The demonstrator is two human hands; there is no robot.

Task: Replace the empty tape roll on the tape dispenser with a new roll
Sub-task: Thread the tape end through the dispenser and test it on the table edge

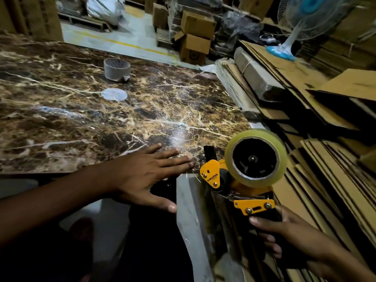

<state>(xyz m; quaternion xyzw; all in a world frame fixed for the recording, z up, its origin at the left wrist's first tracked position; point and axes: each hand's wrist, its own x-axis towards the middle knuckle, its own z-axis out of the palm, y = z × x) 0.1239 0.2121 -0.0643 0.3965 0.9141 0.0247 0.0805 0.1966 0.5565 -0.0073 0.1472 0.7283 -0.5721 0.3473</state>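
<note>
My right hand (293, 235) grips the black handle of a yellow and black tape dispenser (240, 190) just off the table's near right corner. A full roll of clear tape (256, 157) sits on the dispenser's hub. My left hand (142, 176) lies flat with its fingers spread on the near edge of the brown marble table (81, 123), left of the dispenser and apart from it. An empty grey cardboard tape core (117, 69) stands on the far part of the table.
A pale round patch (114, 94) marks the tabletop near the core. Stacks of flat cardboard (305, 98) fill the right side. A blue and white fan (301, 23) stands at the top right. Cardboard boxes (193, 41) crowd the floor behind the table.
</note>
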